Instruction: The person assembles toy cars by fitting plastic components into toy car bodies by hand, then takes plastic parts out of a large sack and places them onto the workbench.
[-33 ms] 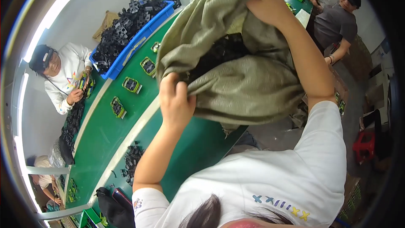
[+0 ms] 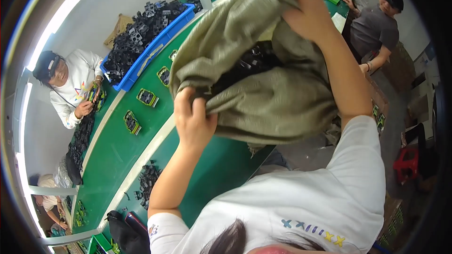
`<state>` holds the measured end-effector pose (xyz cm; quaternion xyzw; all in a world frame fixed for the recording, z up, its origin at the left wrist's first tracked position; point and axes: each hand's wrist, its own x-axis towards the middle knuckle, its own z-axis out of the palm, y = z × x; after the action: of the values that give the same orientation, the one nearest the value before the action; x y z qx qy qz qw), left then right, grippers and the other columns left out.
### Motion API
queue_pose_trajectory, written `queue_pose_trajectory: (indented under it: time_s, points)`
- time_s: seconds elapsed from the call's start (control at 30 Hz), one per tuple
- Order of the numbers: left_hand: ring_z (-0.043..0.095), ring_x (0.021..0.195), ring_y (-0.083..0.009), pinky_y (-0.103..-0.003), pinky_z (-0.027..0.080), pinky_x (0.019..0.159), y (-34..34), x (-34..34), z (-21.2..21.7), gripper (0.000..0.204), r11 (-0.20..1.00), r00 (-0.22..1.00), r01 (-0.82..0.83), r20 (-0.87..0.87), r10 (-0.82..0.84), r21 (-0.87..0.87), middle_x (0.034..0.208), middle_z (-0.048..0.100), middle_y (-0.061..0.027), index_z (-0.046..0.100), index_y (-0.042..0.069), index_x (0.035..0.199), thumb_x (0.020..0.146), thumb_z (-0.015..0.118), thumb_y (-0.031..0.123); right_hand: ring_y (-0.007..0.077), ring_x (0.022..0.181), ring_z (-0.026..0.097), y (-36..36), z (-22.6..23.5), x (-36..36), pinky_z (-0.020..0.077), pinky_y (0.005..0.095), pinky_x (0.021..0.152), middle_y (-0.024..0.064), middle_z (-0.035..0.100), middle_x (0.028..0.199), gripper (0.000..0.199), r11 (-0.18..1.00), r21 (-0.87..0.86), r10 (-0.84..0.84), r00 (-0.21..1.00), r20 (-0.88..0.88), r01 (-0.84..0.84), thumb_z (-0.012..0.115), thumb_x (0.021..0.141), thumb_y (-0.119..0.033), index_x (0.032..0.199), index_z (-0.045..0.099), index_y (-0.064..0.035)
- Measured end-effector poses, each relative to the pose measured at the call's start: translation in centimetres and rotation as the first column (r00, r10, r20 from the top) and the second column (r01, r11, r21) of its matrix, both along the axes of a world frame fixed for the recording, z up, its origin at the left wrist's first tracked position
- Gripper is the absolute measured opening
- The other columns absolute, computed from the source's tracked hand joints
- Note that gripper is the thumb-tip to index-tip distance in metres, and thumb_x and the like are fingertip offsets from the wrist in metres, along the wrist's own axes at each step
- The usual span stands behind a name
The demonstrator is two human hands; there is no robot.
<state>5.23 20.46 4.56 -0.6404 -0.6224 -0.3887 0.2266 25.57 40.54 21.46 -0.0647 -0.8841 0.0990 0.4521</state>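
Left hand (image 2: 195,120): sack (image 2: 278,106) rim was pinched.
Right hand (image 2: 306,11): laid on far rim; fingertip closure could not be told.
Sack: held up at bench (image 2: 214,169) edge, black parts (image 2: 252,66) inside.
Spill risk: parts could have been tipped out by 1 slipped grip.
Change: hands were lowered slightly; shinier parts were exposed.

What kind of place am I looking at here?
Probably a factory assembly workshop. A long green work surface carries several similar green-and-black units, a blue bin is heaped with black parts, and a co-worker across from the camera wearer handles a similar piece.
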Motion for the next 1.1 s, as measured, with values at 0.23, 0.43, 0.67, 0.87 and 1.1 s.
queue_pose_trajectory:
  time_s: [0.23, 0.43, 0.67, 0.87, 1.1]
  points:
    - [0.046, 0.118, -0.0410, -0.050, 0.035, 0.101, -0.8, 2.3, 4.9, 0.033, 0.976, 0.996, 0.027, -0.074, -0.044, -0.214, 0.119, 0.052, -0.0238, 0.062, -0.001, 0.087, 0.068, 0.073, 0.023, 0.0390, 0.089, 0.063, 4.2, -2.2, -2.7, 0.0494, 0.0413, 0.073, 0.0244, 0.062, 0.091, 0.034, 0.996, 0.086, 0.023, 0.999, 0.031, -0.025, 0.066, 0.082, -0.013, 0.109, 0.048, -0.0009]
    - [0.064, 0.086, -0.0377, -0.042, 0.051, 0.079, 10.1, 3.2, 6.8, 0.032, 0.820, 0.912, 0.364, 0.346, -0.219, -0.442, 0.096, 0.067, -0.0204, 0.066, -0.002, 0.101, 0.080, 0.070, 0.022, 0.0333, 0.096, 0.064, 1.9, -2.5, -4.5, 0.0495, 0.0343, 0.081, 0.0185, 0.064, 0.103, 0.048, 0.940, 0.206, -0.317, 0.920, 0.231, 0.272, 0.070, 0.079, -0.014, 0.119, 0.050, 0.0014]
    - [0.055, 0.116, -0.0388, -0.041, 0.045, 0.098, 13.1, 0.3, 3.2, 0.121, 0.322, 0.959, 0.279, 0.245, -0.141, -0.905, 0.125, 0.054, -0.0303, 0.023, 0.006, 0.149, 0.054, 0.086, 0.046, 0.0337, 0.093, 0.063, -4.6, -7.0, -0.3, 0.0508, 0.0383, 0.081, 0.0159, 0.064, 0.101, 0.019, 0.991, -0.124, 0.093, 0.909, 0.405, -0.046, 0.062, 0.084, -0.005, 0.103, 0.061, -0.0012]
    - [0.053, 0.119, -0.0373, -0.041, 0.041, 0.104, 12.2, -1.2, 2.5, 0.120, 0.367, 0.962, 0.273, 0.257, -0.094, -0.889, 0.126, 0.056, -0.0264, 0.022, 0.002, 0.147, 0.056, 0.086, 0.048, 0.0260, 0.075, 0.066, -1.8, -8.5, 3.8, 0.0502, 0.0364, 0.071, 0.0165, 0.067, 0.077, 0.040, 0.843, -0.399, 0.176, 0.515, 0.839, 0.362, 0.070, 0.082, -0.020, 0.113, 0.058, 0.0021]
    - [0.053, 0.120, -0.0373, -0.041, 0.042, 0.102, 12.6, 0.6, 0.0, 0.118, 0.384, 0.964, 0.264, 0.247, -0.094, -0.885, 0.129, 0.054, -0.0247, 0.027, 0.005, 0.147, 0.055, 0.085, 0.050, 0.0262, 0.093, 0.061, 0.4, -12.9, 5.2, 0.0490, 0.0356, 0.081, 0.0203, 0.060, 0.110, 0.082, 0.812, -0.361, 0.017, 0.600, 0.799, 0.458, 0.082, 0.061, -0.023, 0.131, 0.047, 0.0034]
